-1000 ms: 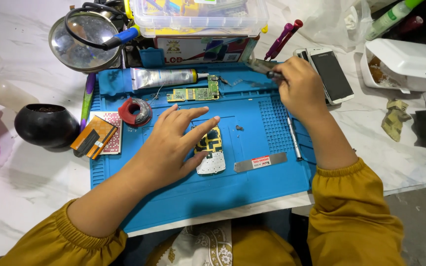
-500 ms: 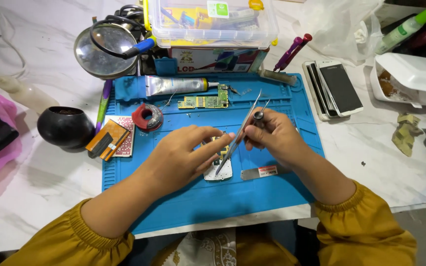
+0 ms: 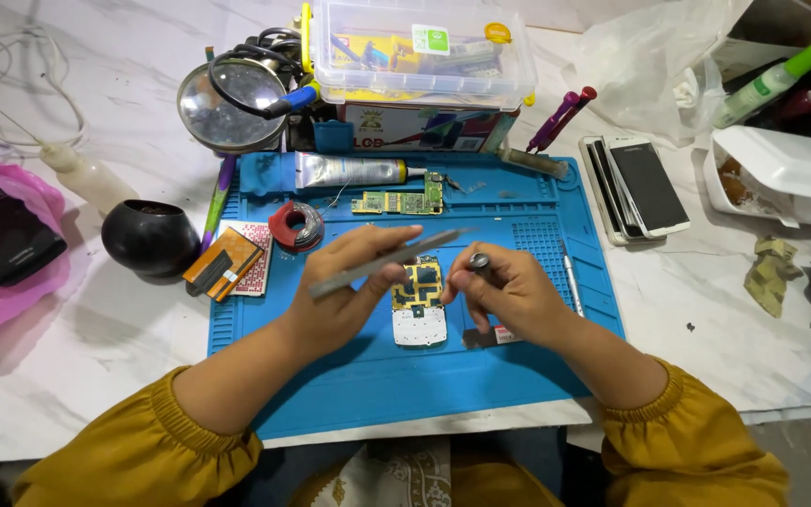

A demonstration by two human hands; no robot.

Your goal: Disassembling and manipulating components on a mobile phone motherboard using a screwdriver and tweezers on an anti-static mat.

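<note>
Two hands over one blue mat [image 3: 349,394], two circuit boards, the one [image 3: 417,286] under the hands and another [image 3: 398,202] behind, one magnifier [image 3: 222,108], one black bowl [image 3: 150,237], one solder reel [image 3: 295,226].

You work at a white marble-patterned table [image 3: 96,376]. A blue work mat [image 3: 377,385] lies flat at its near edge. Left of the mat: a black round bowl [image 3: 150,237], a pink bag [image 3: 11,272], a small squeeze bottle [image 3: 86,174]. Behind the mat: a magnifier [image 3: 227,103] and a clear plastic box [image 3: 415,47]. Right of the mat: stacked phones [image 3: 640,188], a white foam container [image 3: 786,174], a crumpled scrap [image 3: 770,270].
</note>
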